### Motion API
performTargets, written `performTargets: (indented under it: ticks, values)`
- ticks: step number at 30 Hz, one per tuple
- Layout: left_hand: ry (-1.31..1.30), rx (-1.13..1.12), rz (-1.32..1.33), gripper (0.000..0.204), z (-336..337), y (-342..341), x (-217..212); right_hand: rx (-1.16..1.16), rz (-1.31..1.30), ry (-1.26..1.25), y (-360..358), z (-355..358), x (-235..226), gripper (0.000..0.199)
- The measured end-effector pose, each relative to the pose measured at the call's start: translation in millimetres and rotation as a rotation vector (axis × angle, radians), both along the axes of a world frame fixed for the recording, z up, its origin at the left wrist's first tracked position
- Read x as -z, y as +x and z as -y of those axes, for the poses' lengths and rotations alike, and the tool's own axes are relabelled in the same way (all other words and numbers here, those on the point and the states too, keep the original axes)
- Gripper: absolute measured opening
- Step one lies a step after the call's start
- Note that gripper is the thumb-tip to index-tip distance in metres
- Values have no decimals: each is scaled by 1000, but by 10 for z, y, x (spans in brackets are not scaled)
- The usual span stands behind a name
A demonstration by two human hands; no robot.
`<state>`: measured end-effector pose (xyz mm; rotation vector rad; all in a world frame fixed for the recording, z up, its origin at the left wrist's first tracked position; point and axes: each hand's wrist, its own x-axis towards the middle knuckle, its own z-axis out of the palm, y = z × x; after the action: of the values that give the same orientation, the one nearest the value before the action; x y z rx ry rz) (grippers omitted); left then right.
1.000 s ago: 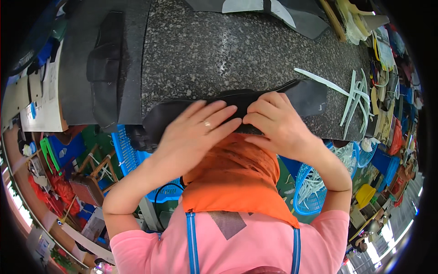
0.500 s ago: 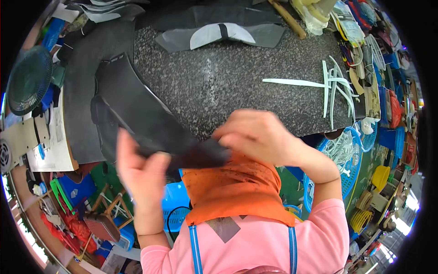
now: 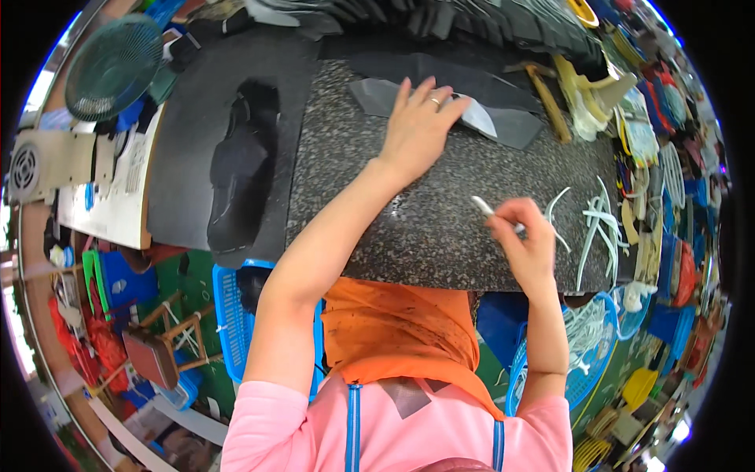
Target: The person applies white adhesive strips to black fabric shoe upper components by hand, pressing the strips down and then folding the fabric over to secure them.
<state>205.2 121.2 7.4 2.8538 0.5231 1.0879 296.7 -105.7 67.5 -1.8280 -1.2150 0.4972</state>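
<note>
Near the far side of the stone work slab (image 3: pixel 362 212), my left hand (image 3: pixel 418 130) rests with outstretched fingers on a dark grey cut-out piece (image 3: pixel 515 130). A white half-moon patch (image 3: pixel 479 119) on that piece is partly hidden by my fingers. My right hand (image 3: pixel 525 236) is closed on a thin white strip (image 3: pixel 481 206), whose tip points toward the slab's middle. To the left, a folded black sheet piece (image 3: pixel 240 169) lies on the black mat (image 3: pixel 185 141). More white strips (image 3: pixel 602 232) lie loose at the slab's right side.
A hammer (image 3: pixel 550 106) lies at the far right, beside a pale container (image 3: pixel 582 102). Dark cut pieces (image 3: pixel 464 20) are stacked along the back. Blue baskets (image 3: pixel 228 330) stand below the near edge, one on the right holding white strips (image 3: pixel 586 338).
The black piece has left my hands and lies on the mat at left. My left hand has reached forward to the grey piece. My right hand has taken a white strip.
</note>
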Motion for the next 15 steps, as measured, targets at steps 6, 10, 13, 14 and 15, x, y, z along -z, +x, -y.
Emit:
performTargets:
  ticks: [6, 10, 13, 14, 15]
  values:
    - [-292, 145, -246, 42, 1084, -1133, -280, 231, -291, 27, 101, 218, 45, 8]
    - [-646, 164, -124, 40, 1376, -1403, -540, -481, 109, 117, -132, 43, -27, 17]
    - [-1432, 251, 203, 15, 1430, -1402, -491, -592, 164, 153, -204, -18, -21, 26]
    - [-1447, 271, 204, 15, 1406, -1390, -482, -578, 172, 134, -180, 15, -41, 26]
    - [-1359, 237, 222, 12, 1354, -1367, -477, -513, 150, 82, -142, 59, -70, 31]
